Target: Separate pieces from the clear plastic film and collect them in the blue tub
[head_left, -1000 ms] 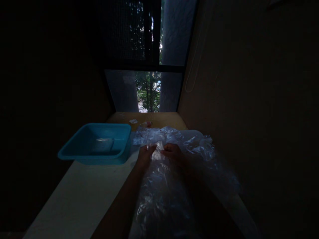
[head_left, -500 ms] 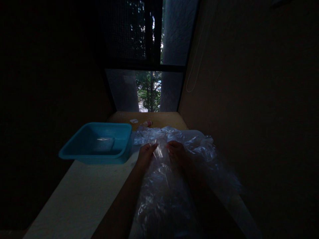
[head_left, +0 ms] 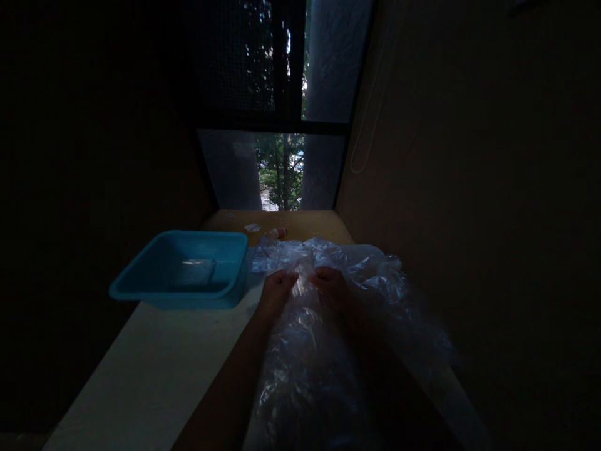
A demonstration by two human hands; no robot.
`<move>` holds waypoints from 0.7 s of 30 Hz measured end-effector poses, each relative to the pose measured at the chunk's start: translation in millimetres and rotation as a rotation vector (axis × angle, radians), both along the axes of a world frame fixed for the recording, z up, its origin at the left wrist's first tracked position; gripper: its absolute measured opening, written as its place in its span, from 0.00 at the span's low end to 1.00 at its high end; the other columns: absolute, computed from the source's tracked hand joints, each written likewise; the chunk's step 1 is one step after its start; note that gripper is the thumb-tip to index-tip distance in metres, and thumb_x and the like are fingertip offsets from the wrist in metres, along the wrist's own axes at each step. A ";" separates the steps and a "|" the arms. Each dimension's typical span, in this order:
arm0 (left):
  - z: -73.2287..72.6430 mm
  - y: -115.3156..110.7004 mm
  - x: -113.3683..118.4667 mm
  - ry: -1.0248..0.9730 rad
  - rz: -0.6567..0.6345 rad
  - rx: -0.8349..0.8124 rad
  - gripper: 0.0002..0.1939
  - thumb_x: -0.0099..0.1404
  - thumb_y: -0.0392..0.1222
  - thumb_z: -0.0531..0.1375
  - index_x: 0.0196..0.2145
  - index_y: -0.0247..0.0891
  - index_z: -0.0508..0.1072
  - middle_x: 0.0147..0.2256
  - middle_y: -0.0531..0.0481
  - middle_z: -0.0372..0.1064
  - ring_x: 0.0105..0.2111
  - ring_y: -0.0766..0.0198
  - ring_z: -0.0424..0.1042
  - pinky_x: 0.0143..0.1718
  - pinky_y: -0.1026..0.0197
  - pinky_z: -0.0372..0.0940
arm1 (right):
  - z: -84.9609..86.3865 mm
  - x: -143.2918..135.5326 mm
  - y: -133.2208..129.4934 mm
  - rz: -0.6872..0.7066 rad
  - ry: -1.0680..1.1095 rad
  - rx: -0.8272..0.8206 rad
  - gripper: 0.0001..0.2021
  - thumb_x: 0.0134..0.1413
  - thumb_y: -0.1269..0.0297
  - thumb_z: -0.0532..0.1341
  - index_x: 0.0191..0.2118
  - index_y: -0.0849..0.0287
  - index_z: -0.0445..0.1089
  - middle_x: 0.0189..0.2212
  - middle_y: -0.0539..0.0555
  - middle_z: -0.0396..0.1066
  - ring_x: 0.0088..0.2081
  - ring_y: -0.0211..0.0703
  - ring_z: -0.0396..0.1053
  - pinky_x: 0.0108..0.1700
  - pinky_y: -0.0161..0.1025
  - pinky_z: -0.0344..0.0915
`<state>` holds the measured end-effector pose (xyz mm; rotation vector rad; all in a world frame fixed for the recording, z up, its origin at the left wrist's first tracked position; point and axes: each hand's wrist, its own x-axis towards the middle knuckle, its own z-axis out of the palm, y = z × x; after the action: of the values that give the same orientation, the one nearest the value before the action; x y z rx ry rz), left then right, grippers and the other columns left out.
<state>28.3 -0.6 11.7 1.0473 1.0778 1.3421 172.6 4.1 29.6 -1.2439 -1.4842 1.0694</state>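
Left hand [head_left: 273,292]: centre of frame, thumb and fingers closed in a pinch on a clear, crinkled, shiny plastic film [head_left: 304,369].
Right hand [head_left: 331,287]: just right of the left one, fingers curled and closed on the same film; narrow gap between the two sets of fingertips.
Film: runs from the pinch at centre down to the bottom edge of the frame, between the forearms. Bright glints on it. Too dark to tell if it is a single sheet or a bag.
Loose plastic: crumpled, see-through heap [head_left: 385,280] right of centre, spreading to the lower right and also behind the hands; where it ends and the film begins, can't tell.
Basin: blue, rectangular, plastic basin [head_left: 169,297], left of centre, upright, apart from the hands. Clear, flat packet [head_left: 193,273] inside; contents unreadable.
Counter: pale, smooth-topped counter [head_left: 141,363], lower left to lower right, under basin and film.
Far end: yellowish wooden ledge [head_left: 319,220] with a small white scrap [head_left: 252,228] and a small reddish-and-white cylindrical object [head_left: 278,233] lying on its side.
Window: dark-framed glass window [head_left: 230,166], top centre, trees outside.
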 end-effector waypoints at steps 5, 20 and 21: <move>1.5 -0.8 0.4 0.012 0.002 -0.012 0.14 0.43 0.48 0.61 0.18 0.34 0.65 0.13 0.58 0.56 0.15 0.73 0.55 0.16 0.69 0.48 | -3.8 1.0 2.4 0.013 0.022 -0.007 0.11 0.35 0.59 0.59 0.17 0.61 0.59 0.13 0.44 0.53 0.17 0.29 0.51 0.19 0.30 0.47; 13.1 -2.8 5.1 -0.270 -0.028 -0.076 0.17 0.40 0.45 0.64 0.28 0.33 0.68 0.24 0.50 0.69 0.27 0.63 0.70 0.26 0.64 0.63 | -7.4 -0.9 3.5 -0.329 0.122 0.194 0.10 0.38 0.58 0.57 0.21 0.60 0.59 0.17 0.45 0.54 0.20 0.31 0.52 0.23 0.31 0.52; 14.0 -2.9 4.5 -0.276 -0.042 -0.078 0.17 0.41 0.46 0.64 0.27 0.32 0.68 0.24 0.50 0.69 0.26 0.64 0.70 0.26 0.64 0.64 | -7.1 -1.1 2.2 -0.360 0.053 0.272 0.09 0.39 0.59 0.56 0.21 0.60 0.59 0.18 0.46 0.54 0.21 0.32 0.52 0.23 0.32 0.53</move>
<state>32.8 -3.6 25.7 0.7959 0.8893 1.3551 171.5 6.3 22.4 -1.2182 -1.2565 0.6343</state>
